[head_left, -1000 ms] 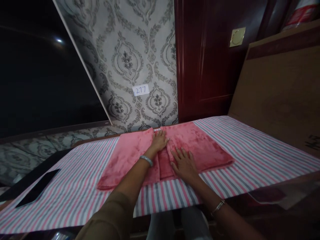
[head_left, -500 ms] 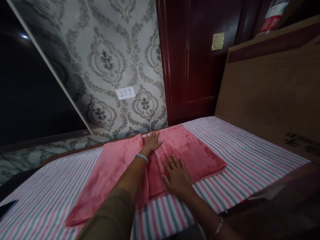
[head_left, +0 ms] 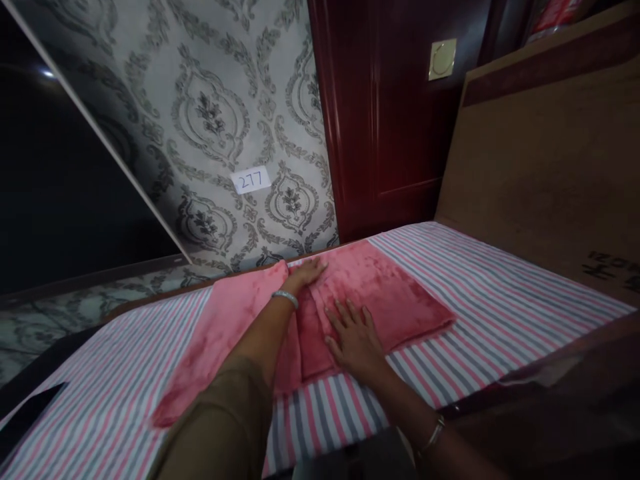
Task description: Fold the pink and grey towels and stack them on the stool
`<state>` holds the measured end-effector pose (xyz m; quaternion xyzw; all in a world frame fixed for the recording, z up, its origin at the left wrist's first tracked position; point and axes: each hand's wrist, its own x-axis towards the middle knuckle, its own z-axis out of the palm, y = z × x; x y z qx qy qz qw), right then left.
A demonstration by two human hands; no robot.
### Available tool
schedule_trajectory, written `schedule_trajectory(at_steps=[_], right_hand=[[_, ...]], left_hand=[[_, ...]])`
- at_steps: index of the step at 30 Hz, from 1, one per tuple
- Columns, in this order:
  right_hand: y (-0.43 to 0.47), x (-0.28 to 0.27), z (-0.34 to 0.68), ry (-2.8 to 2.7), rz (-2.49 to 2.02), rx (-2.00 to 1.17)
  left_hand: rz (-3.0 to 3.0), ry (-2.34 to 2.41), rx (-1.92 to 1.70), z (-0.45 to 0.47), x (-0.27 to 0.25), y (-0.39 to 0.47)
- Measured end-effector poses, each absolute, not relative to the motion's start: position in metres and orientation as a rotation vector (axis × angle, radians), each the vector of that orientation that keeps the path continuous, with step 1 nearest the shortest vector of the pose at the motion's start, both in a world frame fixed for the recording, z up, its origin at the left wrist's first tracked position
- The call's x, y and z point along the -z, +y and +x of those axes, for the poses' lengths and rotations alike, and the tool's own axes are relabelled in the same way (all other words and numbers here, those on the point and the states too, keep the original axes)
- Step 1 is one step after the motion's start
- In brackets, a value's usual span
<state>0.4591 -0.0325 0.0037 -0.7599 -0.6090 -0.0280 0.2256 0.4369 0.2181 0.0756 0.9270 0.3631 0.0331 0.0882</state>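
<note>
A plush pink cloth (head_left: 400, 300) lies on a striped sheet, both its sides folded in toward the middle, with a darker strip showing between the two flaps. My left hand (head_left: 306, 272), a bracelet at its wrist, rests at the far edge near the gap, fingers stretched toward the right flap. My right hand (head_left: 356, 337) lies flat with fingers spread on the near part of the right flap. Neither hand grips the fabric. My left forearm hides part of the left flap.
The striped sheet (head_left: 490, 300) covers the table. A large cardboard box (head_left: 540, 160) stands at the right, a dark screen (head_left: 75, 173) at the left. Behind are patterned wallpaper with a paper label (head_left: 251, 180) and a dark red door panel (head_left: 400, 120).
My left hand has turned and slid slightly to the right at the far edge. My right hand stays almost in place. The left flap's near corner appears drawn inward; the view has shifted slightly.
</note>
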Motion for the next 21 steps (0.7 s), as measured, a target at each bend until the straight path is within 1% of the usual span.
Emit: schedule_trajectory(at_steps=[3,11,14,18,21], right_hand=[[-0.034,-0.006,0.459,-1.686,-2.119,0.088],[-0.035,-0.006,0.457,-1.712,-2.145,0.115],[-0.034,-0.004,0.457,-1.7,-2.148,0.157],[-0.038,-0.002,0.457,-1.731,-2.122,0.196],[-0.041,-0.009,0.457,-1.8,-2.09,0.165]], left_hand=[[2.753,1.107,-0.175,0.413,-0.085,0.208],[2.749,1.281,-0.266,0.293,-0.095,0.15],[2.766,1.299,-0.233,0.274,-0.083,0.119],[2.846,1.332,-0.053,0.275,-0.056,0.084],[2.896,1.37,-0.051,0.278,-0.043,0.074]])
